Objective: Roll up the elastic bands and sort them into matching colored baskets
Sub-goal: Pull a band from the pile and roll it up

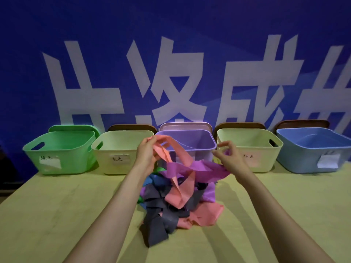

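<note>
The left hand (pixel 147 154) is reaching forward on an outstretched bare forearm, palm turned inward, its curled fingers gripping a flat, matte salmon-pink elastic band (pixel 182 154) and lifting it in a twisted loop. The right hand (pixel 230 156) is hovering at the same height, wrist bent. Its thumb and fingers are curling in and, as far as the view shows, pinching a wide, thin magenta elastic band (pixel 201 168) that is stretching out beneath it.

Both bands are trailing down into a tangled pile of soft bands (pixel 167 211), dark grey, salmon, purple, blue and green, lying in the middle of the pale wooden table (pixel 57 205).

Five smooth plastic baskets with rounded corners are standing in a row along the table's far edge:
- a green basket (pixel 76 158);
- a cream basket (pixel 106 160);
- a purple basket (pixel 212 141), directly behind the hands;
- a second cream basket (pixel 266 158);
- a blue basket (pixel 300 158).
</note>
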`<move>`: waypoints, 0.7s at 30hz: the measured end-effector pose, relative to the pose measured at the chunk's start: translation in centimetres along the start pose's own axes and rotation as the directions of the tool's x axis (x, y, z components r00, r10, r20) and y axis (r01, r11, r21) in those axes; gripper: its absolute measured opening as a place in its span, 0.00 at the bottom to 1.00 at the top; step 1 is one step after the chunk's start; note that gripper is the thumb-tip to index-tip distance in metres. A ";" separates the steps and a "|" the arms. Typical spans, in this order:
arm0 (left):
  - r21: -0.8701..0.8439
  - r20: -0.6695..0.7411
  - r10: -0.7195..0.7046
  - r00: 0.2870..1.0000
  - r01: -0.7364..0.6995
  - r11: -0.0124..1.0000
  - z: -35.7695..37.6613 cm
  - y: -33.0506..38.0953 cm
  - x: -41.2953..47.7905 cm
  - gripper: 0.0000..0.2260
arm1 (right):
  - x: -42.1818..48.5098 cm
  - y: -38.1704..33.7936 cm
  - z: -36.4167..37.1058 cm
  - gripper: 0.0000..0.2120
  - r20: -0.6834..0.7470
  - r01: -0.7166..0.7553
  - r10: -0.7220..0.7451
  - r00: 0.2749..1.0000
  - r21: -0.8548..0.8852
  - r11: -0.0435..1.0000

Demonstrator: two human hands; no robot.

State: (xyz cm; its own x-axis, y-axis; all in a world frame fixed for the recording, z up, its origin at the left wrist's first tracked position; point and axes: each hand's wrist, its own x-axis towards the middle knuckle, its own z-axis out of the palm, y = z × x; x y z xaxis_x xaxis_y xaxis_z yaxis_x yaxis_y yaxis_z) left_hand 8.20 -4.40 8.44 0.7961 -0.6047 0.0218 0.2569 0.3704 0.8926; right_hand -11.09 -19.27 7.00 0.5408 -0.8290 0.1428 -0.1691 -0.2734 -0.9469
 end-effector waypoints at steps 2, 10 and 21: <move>0.016 0.088 0.010 0.996 -0.011 1.000 1.0 0.2 -1.7 0.05 | -1.6 0.0 -0.4 0.14 0.146 0.068 -0.069 0.987 0.009 0.998; 0.229 0.113 0.185 0.976 -0.206 0.951 3.0 3.2 -4.4 0.08 | -2.7 -2.0 -1.3 0.03 0.451 0.451 -0.177 0.875 -0.621 0.641; 0.099 0.458 0.053 0.887 -0.110 0.989 5.8 3.4 -5.2 0.16 | -2.9 -3.2 0.5 0.24 0.314 0.281 -0.249 0.916 -0.060 0.958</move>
State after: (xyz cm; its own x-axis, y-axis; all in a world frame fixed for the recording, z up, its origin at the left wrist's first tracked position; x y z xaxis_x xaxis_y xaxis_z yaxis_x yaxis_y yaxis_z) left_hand 1.78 -4.12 14.03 0.4693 -0.8399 0.2725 0.1124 0.3629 0.9250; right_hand -11.71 -15.80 9.52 0.7963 -0.5382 0.2762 -0.0596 -0.5241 -0.8496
